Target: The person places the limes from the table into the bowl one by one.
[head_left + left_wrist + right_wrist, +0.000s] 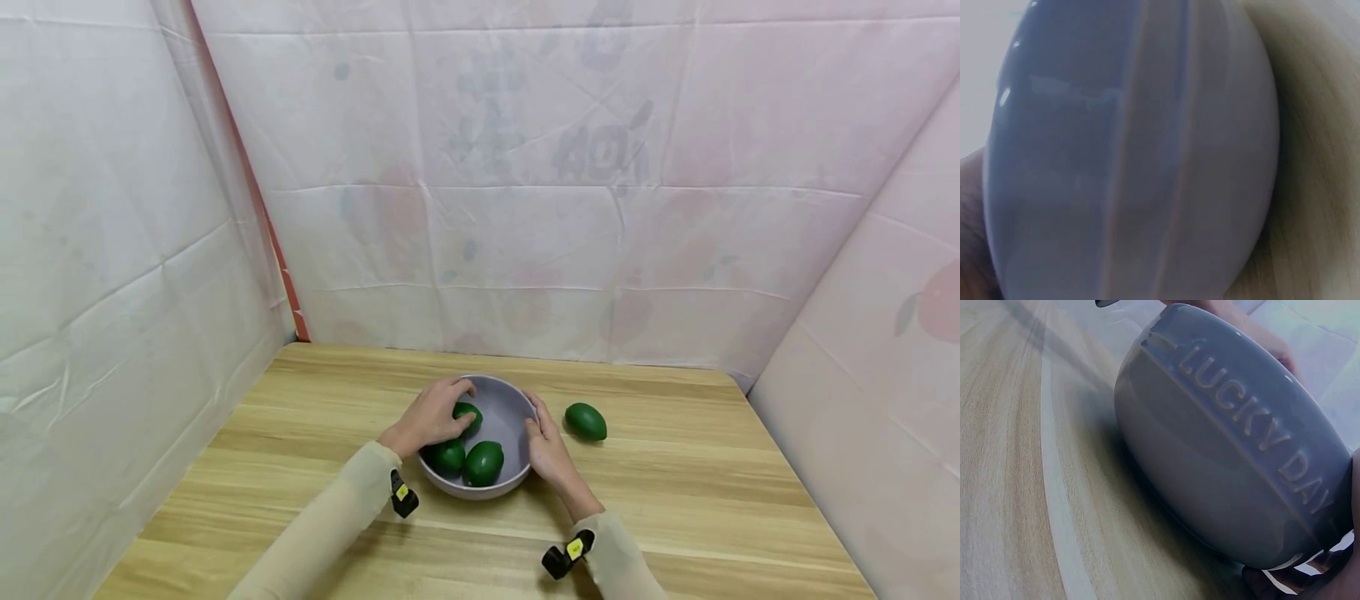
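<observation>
A lavender-grey bowl (pixel 508 412) stands on the wooden table, slightly left of my right hand (pixel 551 452). That hand grips the bowl's right side, thumb at the rim and fingers outside; the right wrist view shows fingertips (pixel 1285 579) near its base. "LUCKY DAY" is embossed on the bowl wall (pixel 1210 444). My left hand (pixel 431 415) reaches over the left rim, thumb and fingers around a dark green lime (pixel 468 412). Two more limes, one left (pixel 447 458) and one right (pixel 483 463), lie in the bowl. In the left wrist view the bowl's outside (pixel 1147 150) hides the fingers' work.
Another green lime (pixel 586 422) lies on the table to the right of the bowl. The wooden table (pixel 675 475) ends at a pale printed sheet (pixel 525 250) behind, with similar sheets on both sides. A black wrist camera (pixel 405 497) sits on each sleeve.
</observation>
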### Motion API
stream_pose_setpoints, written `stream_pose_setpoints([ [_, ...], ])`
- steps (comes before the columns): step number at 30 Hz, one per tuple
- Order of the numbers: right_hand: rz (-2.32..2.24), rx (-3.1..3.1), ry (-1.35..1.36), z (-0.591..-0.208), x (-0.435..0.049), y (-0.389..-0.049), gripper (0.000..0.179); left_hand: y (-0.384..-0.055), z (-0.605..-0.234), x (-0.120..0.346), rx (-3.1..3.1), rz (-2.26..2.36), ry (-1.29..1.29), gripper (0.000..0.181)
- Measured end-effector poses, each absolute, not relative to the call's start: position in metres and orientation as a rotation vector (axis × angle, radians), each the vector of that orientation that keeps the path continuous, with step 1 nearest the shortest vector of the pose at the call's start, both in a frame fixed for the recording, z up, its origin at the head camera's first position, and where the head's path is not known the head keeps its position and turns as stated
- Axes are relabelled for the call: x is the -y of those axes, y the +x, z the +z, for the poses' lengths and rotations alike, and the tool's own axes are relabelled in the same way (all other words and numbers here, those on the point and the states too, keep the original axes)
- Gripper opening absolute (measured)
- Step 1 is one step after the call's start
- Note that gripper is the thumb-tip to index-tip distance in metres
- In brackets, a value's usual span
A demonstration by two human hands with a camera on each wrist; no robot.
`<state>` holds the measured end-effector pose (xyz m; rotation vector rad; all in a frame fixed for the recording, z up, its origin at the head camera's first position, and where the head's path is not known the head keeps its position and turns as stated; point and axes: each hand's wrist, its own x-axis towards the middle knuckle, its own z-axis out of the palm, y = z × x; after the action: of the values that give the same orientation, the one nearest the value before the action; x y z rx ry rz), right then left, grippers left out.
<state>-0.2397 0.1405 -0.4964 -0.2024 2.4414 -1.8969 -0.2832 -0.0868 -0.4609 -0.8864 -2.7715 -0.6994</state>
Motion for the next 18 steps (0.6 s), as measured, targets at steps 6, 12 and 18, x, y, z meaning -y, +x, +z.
stream_pose_setpoints([
  [6,-1.901,-2.430,-0.200,-0.495,-0.141,-0.240,0.050,-0.287,-0.454,0.089,2.691,-0.746,-0.867,0.032],
  [12,-1.902,-2.432,-0.208,-0.495,-0.141,-0.242,0.050,-0.292,-0.445,0.099,2.633,-0.770,-0.812,0.035],
  [18,-1.887,-2.450,-0.185,-0.495,-0.141,-0.241,0.050,-0.295,-0.442,0.111,2.593,-0.784,-0.734,0.036],
])
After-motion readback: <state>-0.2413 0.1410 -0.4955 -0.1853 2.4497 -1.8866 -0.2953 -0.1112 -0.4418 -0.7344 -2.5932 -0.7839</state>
